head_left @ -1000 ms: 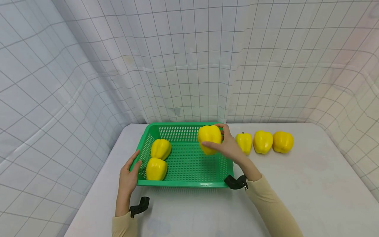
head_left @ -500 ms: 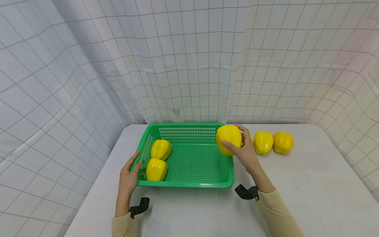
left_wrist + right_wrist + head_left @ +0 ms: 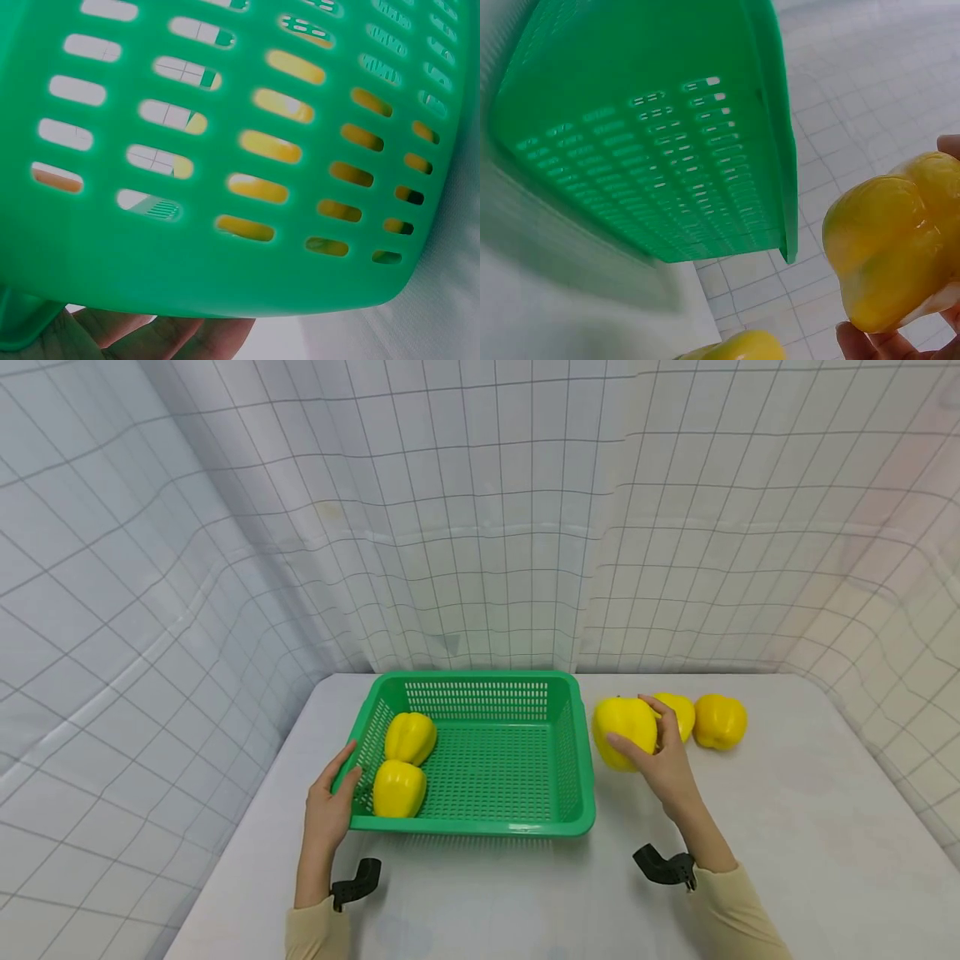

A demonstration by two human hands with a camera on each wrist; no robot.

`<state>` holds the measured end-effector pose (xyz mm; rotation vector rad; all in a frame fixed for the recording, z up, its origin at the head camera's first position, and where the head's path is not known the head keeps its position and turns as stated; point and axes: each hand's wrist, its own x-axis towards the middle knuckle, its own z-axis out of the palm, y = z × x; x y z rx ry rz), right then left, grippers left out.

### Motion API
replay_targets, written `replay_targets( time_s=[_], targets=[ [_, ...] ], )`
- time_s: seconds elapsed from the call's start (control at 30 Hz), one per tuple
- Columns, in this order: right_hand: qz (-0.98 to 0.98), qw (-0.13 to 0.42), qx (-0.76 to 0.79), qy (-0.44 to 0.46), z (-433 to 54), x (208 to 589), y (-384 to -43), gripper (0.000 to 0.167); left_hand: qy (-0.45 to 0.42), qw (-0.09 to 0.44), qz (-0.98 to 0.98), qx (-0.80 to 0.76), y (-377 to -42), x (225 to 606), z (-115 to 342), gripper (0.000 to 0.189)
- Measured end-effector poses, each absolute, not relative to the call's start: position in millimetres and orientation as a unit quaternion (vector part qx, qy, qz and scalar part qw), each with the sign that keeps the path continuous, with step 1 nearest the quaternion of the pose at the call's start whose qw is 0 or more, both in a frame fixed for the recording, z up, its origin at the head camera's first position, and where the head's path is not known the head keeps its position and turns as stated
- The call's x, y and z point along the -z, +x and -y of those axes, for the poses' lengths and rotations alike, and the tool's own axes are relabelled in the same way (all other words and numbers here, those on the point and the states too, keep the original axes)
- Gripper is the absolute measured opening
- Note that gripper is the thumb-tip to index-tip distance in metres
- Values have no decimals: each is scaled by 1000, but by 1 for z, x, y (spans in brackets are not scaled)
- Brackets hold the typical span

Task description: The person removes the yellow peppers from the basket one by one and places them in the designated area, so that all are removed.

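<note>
My right hand [image 3: 667, 768] holds a yellow bell pepper [image 3: 624, 733] between thumb and fingers, just right of the green plastic basket [image 3: 480, 827]. In the right wrist view that bell pepper [image 3: 892, 244] is raised beside the basket's slotted wall [image 3: 667, 150]. My left hand [image 3: 327, 814] grips the basket's left rim near its front corner. From the left wrist, its fingers [image 3: 172, 337] show along the basket's edge. Two more yellow bell peppers, one farther back [image 3: 410, 738] and one nearer [image 3: 399, 788], lie inside at the left.
On the white table [image 3: 787, 827] to the right sit a yellow bell pepper [image 3: 682, 717] partly covered by my right hand and another [image 3: 720, 722] beyond it. A white grid-patterned curtain [image 3: 480, 527] surrounds the table at the back and sides.
My right hand has carried the bell pepper rightward, from over the basket to beyond its right rim, covering the leftmost table pepper. My left hand stays on the rim.
</note>
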<state>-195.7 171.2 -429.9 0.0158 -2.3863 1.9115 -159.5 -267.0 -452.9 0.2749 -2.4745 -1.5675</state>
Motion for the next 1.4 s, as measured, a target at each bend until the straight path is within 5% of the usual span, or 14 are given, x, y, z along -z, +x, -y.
replay_targets(
  time_s=[0.6,1.4],
  targets=[
    [843,-14,-538,15,-196,465,-188,86,92,102,835,533,-159,453,266,46],
    [870,-13,-493,24,-200,489,-184,86,93,101,835,533,-160,453,266,46]
  ],
)
